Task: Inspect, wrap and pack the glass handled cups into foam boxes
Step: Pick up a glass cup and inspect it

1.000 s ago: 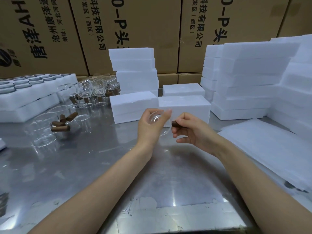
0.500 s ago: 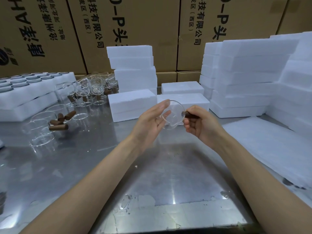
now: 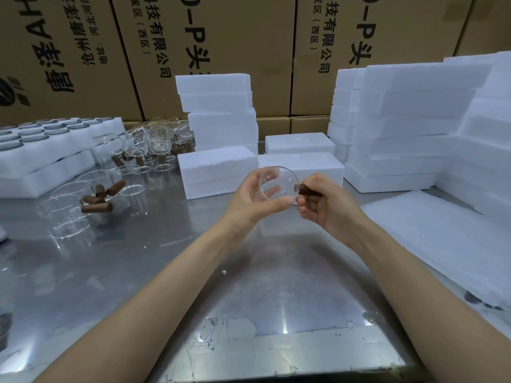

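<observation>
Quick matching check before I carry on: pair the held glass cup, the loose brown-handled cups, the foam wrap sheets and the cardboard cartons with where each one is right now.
Things:
1. held glass cup
2. loose brown-handled cups
3. foam wrap sheets
4. cardboard cartons

Places:
A. flat on the table's right side
B. stacked behind the foam boxes
C. between both hands, above the table
D. lying on the table's left side

Pairs: 1-C, 2-D, 3-A, 4-B
</observation>
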